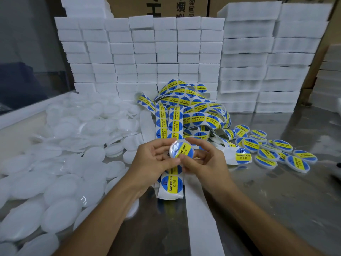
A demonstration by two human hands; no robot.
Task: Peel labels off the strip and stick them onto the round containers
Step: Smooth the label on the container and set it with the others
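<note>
- Blue-and-yellow label (183, 150) sat half-on the round container (180, 150), left hand (153, 161) and right hand (206, 161) both pinching it.
- Best smoothed outward from centre, I'd say.
- Finished containers (276, 154) lay at three o'clock.

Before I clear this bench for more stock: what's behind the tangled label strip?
Behind the label strip stand stacked white boxes, with brown cartons above them. The lowest boxes directly behind the tangle are covered.

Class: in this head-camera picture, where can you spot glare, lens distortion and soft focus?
Head view: glare on the metal table and on the round container held by both hands; wide-angle bending tilts the white box stacks at the frame's sides; the unlabelled containers at left look soft and washed out.
</note>
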